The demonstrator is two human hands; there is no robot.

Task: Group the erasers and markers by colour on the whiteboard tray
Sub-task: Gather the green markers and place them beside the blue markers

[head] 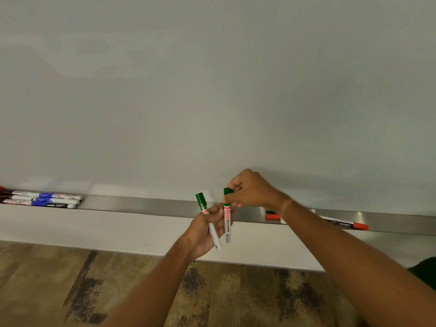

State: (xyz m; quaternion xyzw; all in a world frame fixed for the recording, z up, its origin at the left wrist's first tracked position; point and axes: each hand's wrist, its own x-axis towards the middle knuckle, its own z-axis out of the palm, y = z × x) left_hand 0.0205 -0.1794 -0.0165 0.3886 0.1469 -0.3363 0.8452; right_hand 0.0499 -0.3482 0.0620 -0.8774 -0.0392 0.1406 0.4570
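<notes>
The left hand (205, 228) grips one green marker (207, 219) upright, fingers wrapped round its barrel. At its one o'clock, the right hand (250, 191) pinches the cap of a second green marker (227, 214). Behind runs the whiteboard tray (146, 205): blue markers (44, 199) at nine o'clock, a red marker (344, 224) at three.

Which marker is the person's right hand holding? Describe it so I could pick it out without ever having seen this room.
Find the long metal tray under the whiteboard; in front of its middle, two hands hold two green-capped markers upright. The right hand pinches the cap of the right-hand green marker. Unlike the left-hand green marker gripped by the left hand, its label with printed lettering faces you.
</notes>
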